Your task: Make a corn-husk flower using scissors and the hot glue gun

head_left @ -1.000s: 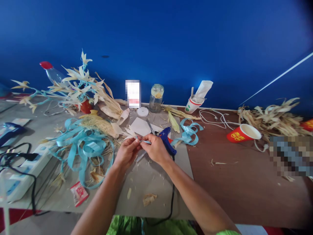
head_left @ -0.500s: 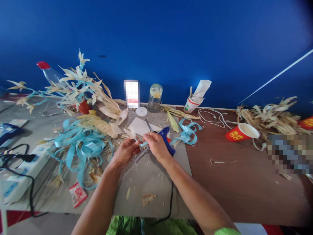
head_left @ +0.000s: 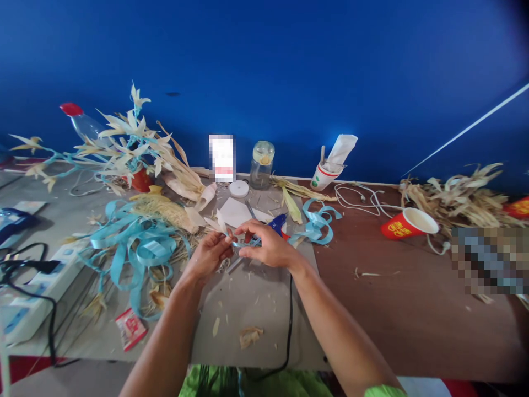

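My left hand [head_left: 212,255] pinches the base of a pale corn-husk flower [head_left: 220,222] between thumb and fingers. A bit of light blue ribbon [head_left: 235,243] runs from that base toward my right hand [head_left: 266,245]. The right thumb and fingers are spread apart around the ribbon's stretch, and I see no firm grip there. Behind the right hand lies a blue glue gun [head_left: 278,224], partly hidden by it. A clear glue stick or strip [head_left: 235,266] shows just under my hands.
Blue ribbon [head_left: 155,251] lies heaped at left, near a power strip [head_left: 49,292] and a husk-flower branch [head_left: 136,127]. A glass jar [head_left: 262,168] and white cup [head_left: 326,176] stand at the back. Right are a tilted red cup [head_left: 399,227] and dry husks [head_left: 467,190].
My right hand has loosened its pinch on the ribbon and spread its fingers, shifting slightly right. The left hand keeps its hold on the husk flower.
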Action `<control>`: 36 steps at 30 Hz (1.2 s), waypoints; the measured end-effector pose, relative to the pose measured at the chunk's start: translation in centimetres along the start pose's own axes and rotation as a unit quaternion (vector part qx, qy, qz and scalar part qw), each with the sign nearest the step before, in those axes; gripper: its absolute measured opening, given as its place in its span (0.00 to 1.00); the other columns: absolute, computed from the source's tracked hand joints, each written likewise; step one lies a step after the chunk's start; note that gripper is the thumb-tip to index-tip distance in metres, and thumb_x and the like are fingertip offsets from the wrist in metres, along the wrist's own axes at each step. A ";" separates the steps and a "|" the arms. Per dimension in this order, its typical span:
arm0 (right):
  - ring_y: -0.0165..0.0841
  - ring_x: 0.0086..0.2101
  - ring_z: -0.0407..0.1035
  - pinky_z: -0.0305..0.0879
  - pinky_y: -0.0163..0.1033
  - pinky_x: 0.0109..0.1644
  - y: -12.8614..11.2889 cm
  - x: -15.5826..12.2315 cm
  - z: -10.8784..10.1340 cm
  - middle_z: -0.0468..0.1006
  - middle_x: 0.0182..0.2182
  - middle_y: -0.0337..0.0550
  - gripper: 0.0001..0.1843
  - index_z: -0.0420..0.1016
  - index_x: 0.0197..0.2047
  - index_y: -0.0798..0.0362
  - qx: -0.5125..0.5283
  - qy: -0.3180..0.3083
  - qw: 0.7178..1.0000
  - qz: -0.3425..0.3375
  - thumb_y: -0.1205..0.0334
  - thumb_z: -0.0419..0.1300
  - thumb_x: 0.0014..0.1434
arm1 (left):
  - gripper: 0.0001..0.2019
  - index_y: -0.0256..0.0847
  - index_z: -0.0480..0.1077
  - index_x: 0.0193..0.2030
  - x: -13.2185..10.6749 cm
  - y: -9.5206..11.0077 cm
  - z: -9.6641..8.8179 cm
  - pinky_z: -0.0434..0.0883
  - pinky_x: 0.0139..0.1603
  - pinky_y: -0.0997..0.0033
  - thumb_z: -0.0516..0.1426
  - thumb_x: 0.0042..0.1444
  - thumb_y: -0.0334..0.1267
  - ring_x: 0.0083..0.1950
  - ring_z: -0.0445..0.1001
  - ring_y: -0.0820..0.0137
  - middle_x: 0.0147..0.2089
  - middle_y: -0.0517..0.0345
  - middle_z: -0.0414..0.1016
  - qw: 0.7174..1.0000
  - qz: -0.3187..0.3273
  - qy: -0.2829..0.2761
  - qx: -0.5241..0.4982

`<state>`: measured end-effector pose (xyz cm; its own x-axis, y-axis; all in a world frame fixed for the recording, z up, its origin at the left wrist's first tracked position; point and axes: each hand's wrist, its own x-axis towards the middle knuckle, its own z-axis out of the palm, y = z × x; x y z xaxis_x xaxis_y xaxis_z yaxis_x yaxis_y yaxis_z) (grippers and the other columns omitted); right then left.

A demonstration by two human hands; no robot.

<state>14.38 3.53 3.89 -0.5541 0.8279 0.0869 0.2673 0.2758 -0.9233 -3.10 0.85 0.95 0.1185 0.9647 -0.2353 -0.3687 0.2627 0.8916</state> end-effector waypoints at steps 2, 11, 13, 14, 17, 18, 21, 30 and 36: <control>0.28 0.34 0.66 0.60 0.34 0.42 0.1 0.0 0.0 0.73 0.39 0.42 0.17 0.72 0.43 0.54 0.035 -0.035 0.999 0.016 0.56 0.60 0.52 | 0.10 0.35 0.70 0.31 0.0 0.0 0.0 0.56 0.21 0.80 0.63 0.45 0.39 0.21 0.58 0.81 0.24 0.62 0.65 1.000 0.006 -0.001 0.009; 0.25 0.24 0.63 0.56 0.29 0.27 -0.3 -0.1 -0.1 0.71 0.22 0.35 0.12 0.70 0.29 0.56 0.044 -0.018 0.992 0.120 0.55 0.56 0.55 | 0.12 0.36 0.69 0.29 -0.2 -0.4 0.5 0.49 0.20 0.77 0.62 0.46 0.43 0.19 0.52 0.80 0.19 0.66 0.57 0.989 0.036 -0.083 0.116; 0.24 0.21 0.61 0.52 0.29 0.24 -0.3 -0.2 -0.4 0.69 0.18 0.33 0.11 0.70 0.26 0.55 0.000 -0.049 0.990 0.130 0.57 0.56 0.54 | 0.11 0.37 0.68 0.30 -0.2 -0.4 0.5 0.48 0.20 0.77 0.60 0.48 0.44 0.19 0.50 0.80 0.19 0.67 0.55 0.987 0.043 -0.087 0.131; 0.24 0.20 0.59 0.51 0.29 0.23 -0.2 -0.3 -0.5 0.68 0.17 0.33 0.11 0.70 0.24 0.55 -0.019 -0.071 0.989 0.127 0.58 0.55 0.54 | 0.11 0.37 0.68 0.31 -0.2 -0.4 0.5 0.49 0.20 0.77 0.59 0.49 0.44 0.19 0.50 0.80 0.19 0.67 0.55 0.985 0.045 -0.092 0.137; 0.23 0.19 0.56 0.48 0.29 0.22 0.0 -0.4 -0.9 0.64 0.16 0.32 0.11 0.69 0.21 0.56 -0.047 -0.113 0.987 0.109 0.61 0.55 0.52 | 0.11 0.37 0.67 0.31 -0.3 -0.3 0.5 0.49 0.20 0.77 0.58 0.51 0.44 0.20 0.51 0.80 0.20 0.66 0.55 0.981 0.043 -0.119 0.147; 0.23 0.20 0.56 0.48 0.29 0.22 0.1 -0.4 -1.0 0.63 0.16 0.31 0.11 0.69 0.21 0.56 -0.048 -0.113 0.987 0.105 0.61 0.56 0.51 | 0.11 0.37 0.67 0.31 -0.4 -0.2 0.5 0.49 0.20 0.77 0.58 0.51 0.44 0.20 0.51 0.79 0.20 0.66 0.55 0.980 0.038 -0.128 0.146; 0.23 0.20 0.54 0.47 0.29 0.23 0.2 -0.3 -1.1 0.61 0.17 0.31 0.10 0.70 0.22 0.56 -0.025 -0.092 0.989 0.114 0.60 0.56 0.51 | 0.11 0.37 0.67 0.31 -0.5 0.0 0.7 0.49 0.20 0.77 0.59 0.50 0.44 0.19 0.52 0.80 0.19 0.67 0.54 0.983 0.018 -0.135 0.125; 0.22 0.21 0.53 0.49 0.29 0.25 0.0 0.1 -0.3 0.61 0.17 0.31 0.11 0.70 0.23 0.57 -0.008 -0.018 0.994 0.107 0.60 0.56 0.51 | 0.13 0.36 0.66 0.31 0.0 -0.8 -0.3 0.51 0.22 0.77 0.61 0.47 0.44 0.20 0.55 0.80 0.20 0.66 0.57 0.992 -0.012 -0.067 0.106; 0.25 0.24 0.60 0.52 0.29 0.28 0.4 0.3 1.2 0.70 0.20 0.35 0.10 0.75 0.25 0.57 -0.066 0.018 0.990 0.122 0.59 0.59 0.48 | 0.14 0.35 0.64 0.28 0.4 -0.8 -0.3 0.50 0.21 0.77 0.60 0.45 0.44 0.20 0.54 0.79 0.19 0.67 0.59 0.981 0.006 0.000 0.195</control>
<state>13.30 3.31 3.11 -0.4332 0.8935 -0.1179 0.4916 0.1246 -0.8618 -3.02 1.01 0.01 0.1167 0.9679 -0.2228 0.0112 0.2230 0.9747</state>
